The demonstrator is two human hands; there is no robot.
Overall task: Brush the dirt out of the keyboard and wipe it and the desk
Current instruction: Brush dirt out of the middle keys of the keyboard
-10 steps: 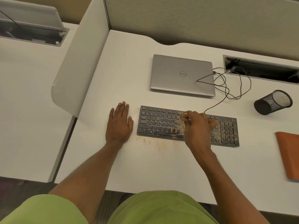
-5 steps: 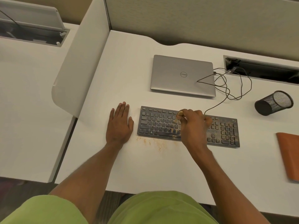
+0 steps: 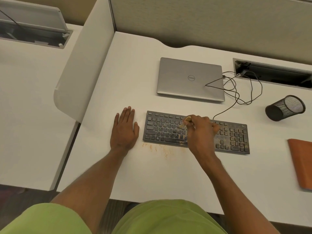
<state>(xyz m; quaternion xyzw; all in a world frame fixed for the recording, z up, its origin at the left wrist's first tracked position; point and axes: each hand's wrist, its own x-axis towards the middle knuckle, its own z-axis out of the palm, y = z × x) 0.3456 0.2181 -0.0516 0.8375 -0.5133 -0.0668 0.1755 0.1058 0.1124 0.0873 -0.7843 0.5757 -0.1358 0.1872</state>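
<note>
The flat black keyboard (image 3: 162,130) is lying on the white desk (image 3: 135,85), just to the right of the left hand (image 3: 125,130) and partly under the right hand (image 3: 200,134). The right hand is reaching over the middle keys, its fingers curling round a small tan-handled brush (image 3: 187,119) whose pale bristles are pointing down at the keys. The brush is blurred and mostly hidden by the fingers, so whether the bristles are touching the keys is hard to tell. The left hand is resting flat on the desk, palm down and fingers straight, holding nothing, close beside the keyboard's left end but not touching it. The two hands are apart, with the keyboard's left half lying between them.

Orange-brown specks of dirt (image 3: 162,149) are lying on the desk between the two wrists, just in front of the keyboard's near edge. More specks are dusting the keys to the right of the right hand.

Beyond the right hand a closed silver laptop (image 3: 189,78) is sitting, with a thin black cable (image 3: 244,93) looping from its right side. Farther to the right of that hand, a black wire-mesh pen cup (image 3: 285,108) is lying on its side, and a flat orange-brown sheet (image 3: 302,164) is lying nearer the person.
</note>
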